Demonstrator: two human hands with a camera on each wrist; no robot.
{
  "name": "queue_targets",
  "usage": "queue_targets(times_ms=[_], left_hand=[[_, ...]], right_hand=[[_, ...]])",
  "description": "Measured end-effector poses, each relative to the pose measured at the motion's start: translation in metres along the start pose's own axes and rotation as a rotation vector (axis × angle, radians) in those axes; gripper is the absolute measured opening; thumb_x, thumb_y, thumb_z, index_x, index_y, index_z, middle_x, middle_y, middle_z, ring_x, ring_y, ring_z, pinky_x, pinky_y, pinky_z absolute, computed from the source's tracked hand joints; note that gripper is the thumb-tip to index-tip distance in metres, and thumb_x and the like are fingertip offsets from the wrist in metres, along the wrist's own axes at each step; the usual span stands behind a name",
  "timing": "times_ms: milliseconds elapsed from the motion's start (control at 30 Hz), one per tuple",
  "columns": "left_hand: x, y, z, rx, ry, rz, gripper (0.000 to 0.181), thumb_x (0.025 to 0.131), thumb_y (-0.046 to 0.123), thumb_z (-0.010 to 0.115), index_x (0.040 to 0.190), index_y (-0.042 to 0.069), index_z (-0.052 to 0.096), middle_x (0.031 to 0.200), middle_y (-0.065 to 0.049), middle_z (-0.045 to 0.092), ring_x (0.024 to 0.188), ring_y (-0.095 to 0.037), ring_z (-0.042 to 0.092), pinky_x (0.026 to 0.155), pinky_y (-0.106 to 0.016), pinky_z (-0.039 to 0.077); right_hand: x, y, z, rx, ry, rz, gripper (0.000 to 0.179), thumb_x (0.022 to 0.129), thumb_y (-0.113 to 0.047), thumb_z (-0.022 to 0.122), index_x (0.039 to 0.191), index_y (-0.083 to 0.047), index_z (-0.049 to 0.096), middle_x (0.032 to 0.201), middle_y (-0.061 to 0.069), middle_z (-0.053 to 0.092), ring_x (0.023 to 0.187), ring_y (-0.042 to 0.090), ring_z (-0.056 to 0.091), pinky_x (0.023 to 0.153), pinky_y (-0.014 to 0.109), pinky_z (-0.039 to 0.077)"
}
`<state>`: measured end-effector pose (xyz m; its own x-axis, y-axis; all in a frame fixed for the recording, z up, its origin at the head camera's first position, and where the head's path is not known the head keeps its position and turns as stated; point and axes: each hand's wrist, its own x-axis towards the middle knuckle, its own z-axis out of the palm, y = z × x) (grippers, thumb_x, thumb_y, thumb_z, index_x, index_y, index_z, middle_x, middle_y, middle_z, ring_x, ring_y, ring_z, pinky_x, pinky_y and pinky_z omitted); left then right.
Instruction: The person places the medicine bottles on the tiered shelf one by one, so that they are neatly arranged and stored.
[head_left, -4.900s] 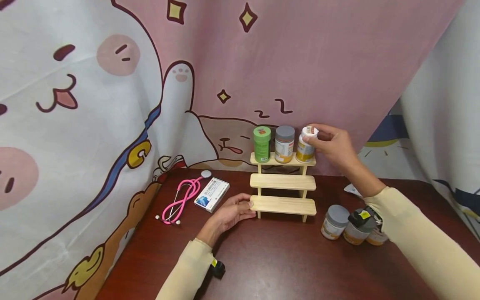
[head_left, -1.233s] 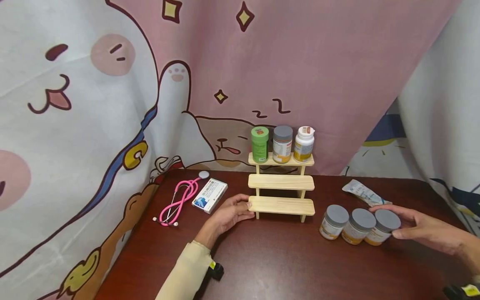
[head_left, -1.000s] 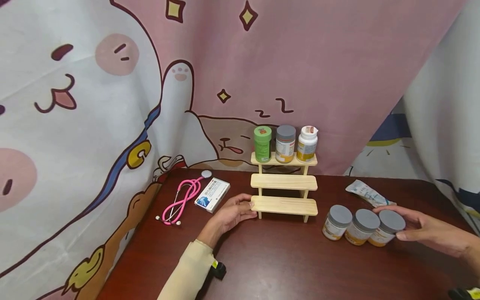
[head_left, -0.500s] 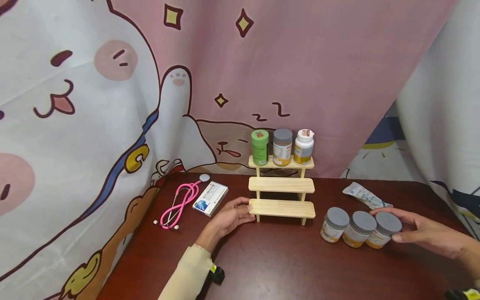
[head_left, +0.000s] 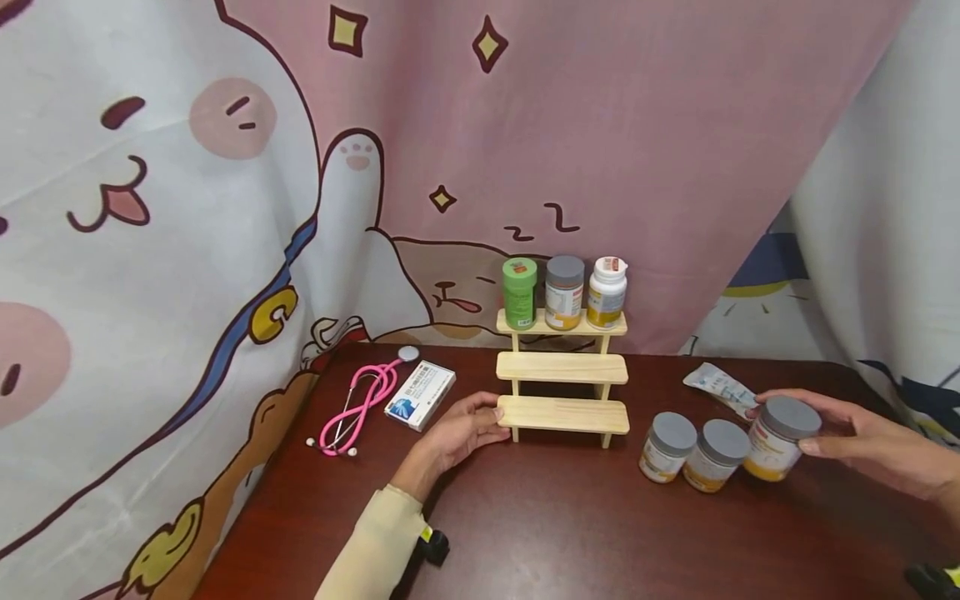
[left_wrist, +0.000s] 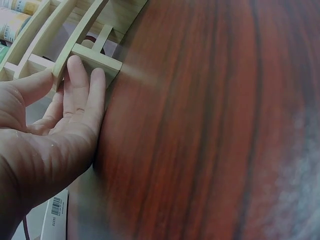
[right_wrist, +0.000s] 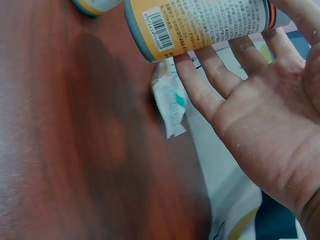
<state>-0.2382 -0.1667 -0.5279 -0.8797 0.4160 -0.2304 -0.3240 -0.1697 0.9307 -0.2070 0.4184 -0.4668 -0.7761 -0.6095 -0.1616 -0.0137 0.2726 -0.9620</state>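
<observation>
My right hand (head_left: 873, 437) grips a grey-lidded pill bottle (head_left: 780, 440) with a white and yellow label, fingers behind and thumb in front. In the right wrist view that bottle (right_wrist: 200, 25) is lifted over the table. Two similar grey-lidded bottles, a left one (head_left: 666, 448) and a right one (head_left: 716, 457), stand close by. With thumb and fingers my left hand (head_left: 461, 432) pinches the left end of the lowest step of a three-step wooden shelf (head_left: 562, 414). On its top step stand a green bottle (head_left: 520, 293), a grey-lidded bottle (head_left: 565, 293) and a white-capped bottle (head_left: 607, 293).
A white tube (head_left: 720, 387) lies behind the right-hand bottles. Left of the shelf are a medicine box (head_left: 422, 396) and a pink stethoscope (head_left: 367, 400) on the brown table (head_left: 555, 525). A printed curtain (head_left: 637, 125) hangs behind the table.
The right hand has left the white-capped bottle on the top step, moved to the rightmost grey-lidded bottle and lifted it away from the other two. The left hand stays on the shelf.
</observation>
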Motion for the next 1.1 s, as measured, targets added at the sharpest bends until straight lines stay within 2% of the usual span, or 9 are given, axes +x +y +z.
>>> queue_targets(times_ms=[133, 233, 367, 467, 600, 733, 833, 1000, 1100], left_hand=[[-0.001, 0.001, -0.001, 0.004, 0.013, 0.003, 0.029, 0.106, 0.006, 0.056, 0.135, 0.001, 0.052, 0.105, -0.004, 0.068, 0.092, -0.018, 0.073, 0.099, -0.038, 0.063], [-0.001, 0.001, -0.001, 0.005, 0.013, 0.005, 0.03, 0.106, 0.005, 0.057, 0.135, 0.0, 0.052, 0.106, -0.004, 0.068, 0.094, -0.018, 0.073, 0.103, -0.041, 0.062], [-0.001, 0.001, 0.0, 0.002, 0.009, 0.008, 0.031, 0.105, 0.005, 0.057, 0.135, 0.0, 0.052, 0.108, -0.004, 0.068, 0.096, -0.018, 0.073, 0.105, -0.042, 0.061], [0.0, 0.0, 0.001, 0.003, 0.008, 0.007, 0.03, 0.106, 0.006, 0.057, 0.135, 0.001, 0.052, 0.108, -0.004, 0.067, 0.096, -0.018, 0.073, 0.105, -0.042, 0.061], [0.0, 0.001, 0.001, 0.01, 0.004, 0.001, 0.031, 0.106, 0.006, 0.057, 0.136, 0.002, 0.051, 0.107, -0.002, 0.068, 0.094, -0.016, 0.073, 0.105, -0.042, 0.061], [0.0, 0.001, 0.0, 0.01, 0.006, -0.001, 0.031, 0.106, 0.007, 0.058, 0.136, 0.002, 0.052, 0.107, -0.001, 0.068, 0.093, -0.015, 0.073, 0.104, -0.04, 0.061], [0.0, 0.001, 0.0, 0.007, 0.009, -0.005, 0.03, 0.106, 0.007, 0.057, 0.135, 0.003, 0.052, 0.106, -0.001, 0.068, 0.093, -0.015, 0.073, 0.101, -0.037, 0.062], [0.001, -0.001, -0.001, -0.002, -0.002, -0.008, 0.027, 0.106, 0.006, 0.057, 0.133, 0.005, 0.054, 0.106, -0.001, 0.069, 0.093, -0.015, 0.073, 0.1, -0.036, 0.062], [0.001, 0.0, -0.001, -0.004, -0.007, -0.007, 0.027, 0.106, 0.006, 0.057, 0.132, 0.006, 0.054, 0.106, 0.0, 0.069, 0.093, -0.015, 0.073, 0.1, -0.036, 0.062]], right_hand=[[0.006, -0.012, -0.001, -0.031, 0.001, -0.061, 0.062, 0.106, 0.008, 0.043, 0.164, -0.006, 0.025, 0.15, -0.014, 0.058, 0.131, 0.001, 0.059, 0.096, 0.022, 0.057], [0.007, -0.024, -0.001, -0.093, 0.062, -0.044, 0.063, 0.107, 0.006, 0.046, 0.165, -0.009, 0.027, 0.15, -0.02, 0.054, 0.129, -0.004, 0.059, 0.093, 0.021, 0.058], [0.011, -0.043, -0.003, -0.152, 0.109, -0.088, 0.062, 0.106, 0.007, 0.044, 0.164, -0.008, 0.028, 0.153, -0.009, 0.057, 0.132, -0.001, 0.06, 0.094, 0.019, 0.056], [0.015, -0.053, -0.007, -0.131, 0.052, -0.23, 0.063, 0.102, 0.016, 0.04, 0.162, 0.004, 0.024, 0.152, 0.014, 0.058, 0.137, 0.009, 0.06, 0.1, 0.019, 0.054], [0.023, -0.066, -0.005, -0.143, 0.041, -0.308, 0.064, 0.1, 0.021, 0.041, 0.161, 0.008, 0.025, 0.148, 0.018, 0.059, 0.134, 0.013, 0.062, 0.101, 0.02, 0.055], [0.033, -0.084, 0.006, -0.239, 0.145, -0.199, 0.063, 0.103, 0.011, 0.048, 0.162, -0.004, 0.032, 0.144, 0.004, 0.064, 0.126, 0.008, 0.066, 0.092, 0.023, 0.058], [0.041, -0.098, 0.016, -0.294, 0.2, -0.139, 0.061, 0.105, 0.003, 0.053, 0.161, -0.01, 0.035, 0.141, -0.001, 0.066, 0.121, 0.008, 0.068, 0.088, 0.026, 0.059], [0.055, -0.114, 0.033, -0.358, 0.258, -0.128, 0.06, 0.104, -0.003, 0.06, 0.159, -0.015, 0.041, 0.14, 0.001, 0.066, 0.116, 0.012, 0.071, 0.086, 0.028, 0.062], [0.063, -0.122, 0.044, -0.424, 0.322, -0.103, 0.06, 0.103, -0.012, 0.065, 0.158, -0.024, 0.045, 0.145, -0.007, 0.058, 0.111, 0.009, 0.069, 0.082, 0.027, 0.061]])
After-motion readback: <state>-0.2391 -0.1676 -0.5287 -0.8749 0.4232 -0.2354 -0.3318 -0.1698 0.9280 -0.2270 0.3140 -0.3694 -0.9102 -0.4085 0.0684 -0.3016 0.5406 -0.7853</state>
